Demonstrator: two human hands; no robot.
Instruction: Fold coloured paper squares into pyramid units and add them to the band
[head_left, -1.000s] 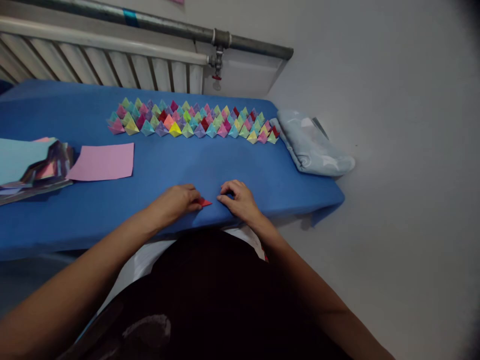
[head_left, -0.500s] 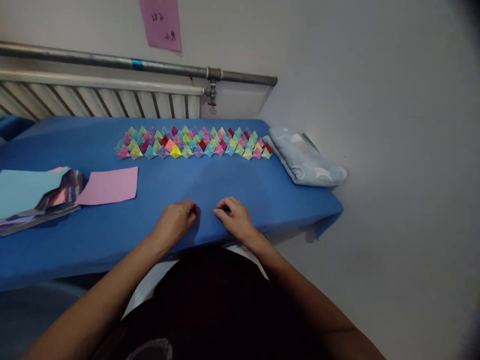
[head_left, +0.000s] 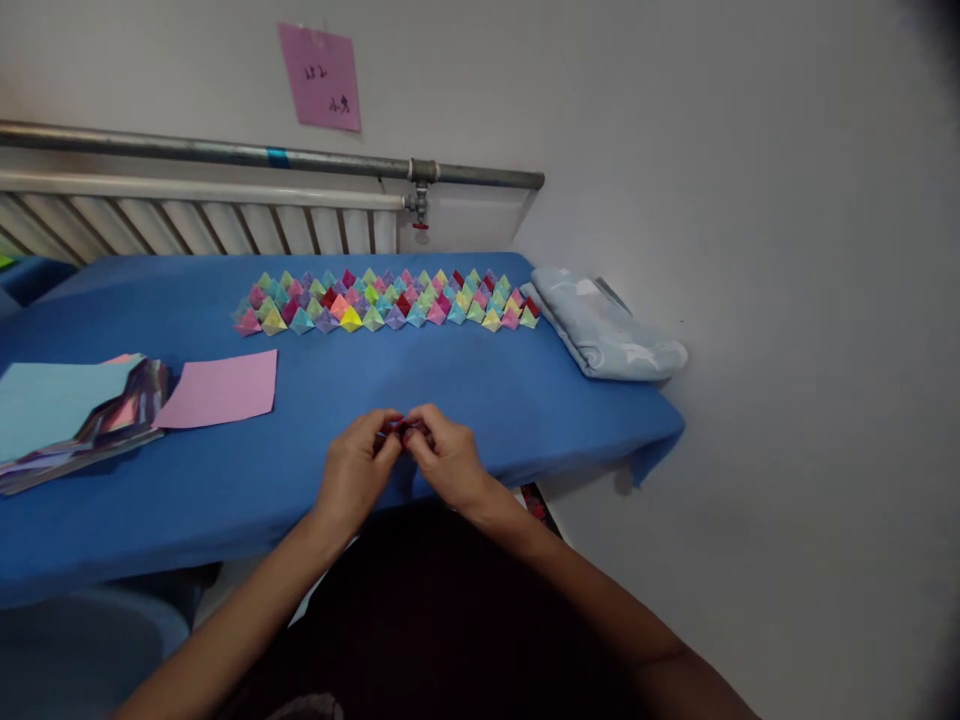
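Note:
Between my fingertips is a small dark red folded paper piece (head_left: 400, 428), mostly hidden by the fingers. My left hand (head_left: 361, 458) pinches it from the left, and my right hand (head_left: 444, 452) closes on it from the right. Both hands are above the front part of the blue-covered table (head_left: 322, 375). Beyond them, several folded paper pieces (head_left: 350, 319) in many colours stand in close rows. A flat pink sheet (head_left: 223, 389) lies left of my hands, touching a stack of coloured paper (head_left: 64, 400) with a light blue sheet on top.
A folded pale blue cloth (head_left: 611, 330) lies at the table's right end, against the wall. Behind the table are a white radiator (head_left: 214, 228) and a metal pipe (head_left: 180, 149). A pink note (head_left: 322, 80) hangs on the wall. A blue basin (head_left: 90, 640) shows below left.
My right hand has moved left to meet my left hand, and its fingers have closed on the red paper piece. The camera view has tilted up slightly.

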